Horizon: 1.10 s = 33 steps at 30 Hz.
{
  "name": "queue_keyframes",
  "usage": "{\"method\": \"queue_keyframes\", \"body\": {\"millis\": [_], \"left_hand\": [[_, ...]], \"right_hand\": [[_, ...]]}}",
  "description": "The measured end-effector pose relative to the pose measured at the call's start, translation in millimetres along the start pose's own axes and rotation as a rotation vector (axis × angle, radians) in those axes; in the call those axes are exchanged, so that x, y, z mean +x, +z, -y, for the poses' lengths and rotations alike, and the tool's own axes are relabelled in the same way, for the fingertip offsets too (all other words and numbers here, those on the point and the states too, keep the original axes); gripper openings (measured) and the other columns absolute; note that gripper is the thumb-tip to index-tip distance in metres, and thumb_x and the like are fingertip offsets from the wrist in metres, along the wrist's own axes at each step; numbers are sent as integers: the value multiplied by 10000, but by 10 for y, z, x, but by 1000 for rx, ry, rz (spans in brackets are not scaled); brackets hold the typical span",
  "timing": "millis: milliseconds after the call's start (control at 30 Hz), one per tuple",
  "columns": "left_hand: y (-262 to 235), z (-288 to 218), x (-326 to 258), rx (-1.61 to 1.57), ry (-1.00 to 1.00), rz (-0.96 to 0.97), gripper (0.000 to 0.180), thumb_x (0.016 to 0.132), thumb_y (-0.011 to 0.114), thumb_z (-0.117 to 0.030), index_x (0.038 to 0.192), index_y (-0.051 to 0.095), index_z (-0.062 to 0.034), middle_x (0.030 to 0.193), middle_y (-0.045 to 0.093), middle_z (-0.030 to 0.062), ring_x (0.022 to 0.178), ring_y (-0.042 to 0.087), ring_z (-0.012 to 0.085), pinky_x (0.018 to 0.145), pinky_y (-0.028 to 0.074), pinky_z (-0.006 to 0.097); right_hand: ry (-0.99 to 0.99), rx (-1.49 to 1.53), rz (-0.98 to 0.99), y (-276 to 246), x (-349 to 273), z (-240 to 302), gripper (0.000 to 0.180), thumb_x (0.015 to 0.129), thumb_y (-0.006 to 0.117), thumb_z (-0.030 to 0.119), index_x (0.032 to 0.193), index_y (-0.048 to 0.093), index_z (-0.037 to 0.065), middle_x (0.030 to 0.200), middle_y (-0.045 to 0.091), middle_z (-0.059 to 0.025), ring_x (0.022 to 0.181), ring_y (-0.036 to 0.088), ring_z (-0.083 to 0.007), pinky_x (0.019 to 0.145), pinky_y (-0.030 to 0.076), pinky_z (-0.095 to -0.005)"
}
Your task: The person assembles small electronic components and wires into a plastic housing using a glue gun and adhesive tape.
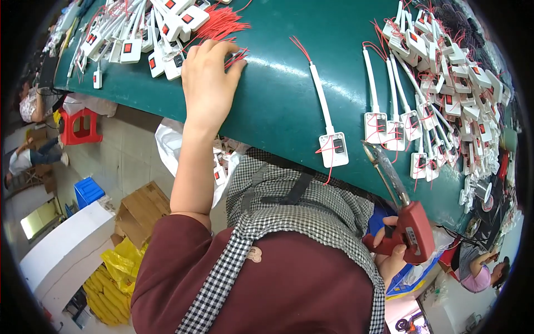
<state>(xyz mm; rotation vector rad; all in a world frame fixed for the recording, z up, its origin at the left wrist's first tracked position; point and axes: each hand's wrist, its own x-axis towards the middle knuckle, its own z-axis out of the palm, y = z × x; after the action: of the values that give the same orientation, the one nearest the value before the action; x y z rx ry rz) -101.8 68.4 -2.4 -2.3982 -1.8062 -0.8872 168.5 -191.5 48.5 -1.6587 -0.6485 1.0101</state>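
My left hand (208, 83) is at the table's far left, thumb and fingers curled around a few short red wires (236, 58). Beside it lies a loose bundle of red wires (225, 23). Low on the right, my right hand (389, 250) grips a red soldering gun (416, 234) by its handle, its long metal tip pointing up and away over the table edge. Just left of that tip, a single white switch housing (334, 158) lies flat, with a black switch inside, a white tube and red wires. Several similar open housings (375, 127) lie right of it.
A large heap of white switch pieces (445, 61) covers the green table's (278, 106) right side. More pieces with red switches (131, 50) lie at the far left. A red stool (80, 127), cardboard box (142, 211) and blue crate (88, 192) stand on the floor. Other people sit nearby.
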Motion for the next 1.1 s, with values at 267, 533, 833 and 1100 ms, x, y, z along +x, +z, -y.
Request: {"method": "queue_keyframes", "body": {"millis": [267, 533, 833, 1100], "left_hand": [[39, 115, 94, -310, -226, 142, 74, 728, 609, -64, 770, 618, -4, 735, 598, 82, 699, 572, 238, 664, 448, 325], [-75, -233, -2, -670, -105, 214, 56, 753, 608, -27, 788, 600, 16, 745, 610, 87, 715, 577, 170, 668, 450, 272], [21, -960, -513, -711, 270, 308, 152, 616, 623, 33, 716, 536, -41, 891, 612, 67, 948, 564, 258, 782, 445, 344], [70, -1005, -606, -683, 229, 311, 143, 624, 624, 25, 709, 533, -44, 916, 623, 70, 1021, 561, 272, 828, 428, 366]], "right_hand": [[7, 56, 37, -11, -18, 8, 805, 690, 653, 580, 1149, 425, -41, 999, 559, -155, 581, 527, -142, 517, 435, -254], [-11, 97, -7, 46, -18, -1, 814, 698, 678, 536, 1206, 393, -34, 995, 554, -173, 554, 503, -140, 476, 407, -238], [87, 173, 99, -19, -47, 22, 784, 703, 701, 484, 1223, 415, -27, 1035, 567, -196, 625, 543, -158, 528, 439, -242], [119, 84, 186, -66, -36, -5, 748, 727, 653, 524, 1191, 447, -27, 1007, 588, -156, 624, 554, -147, 496, 417, -218]]}}
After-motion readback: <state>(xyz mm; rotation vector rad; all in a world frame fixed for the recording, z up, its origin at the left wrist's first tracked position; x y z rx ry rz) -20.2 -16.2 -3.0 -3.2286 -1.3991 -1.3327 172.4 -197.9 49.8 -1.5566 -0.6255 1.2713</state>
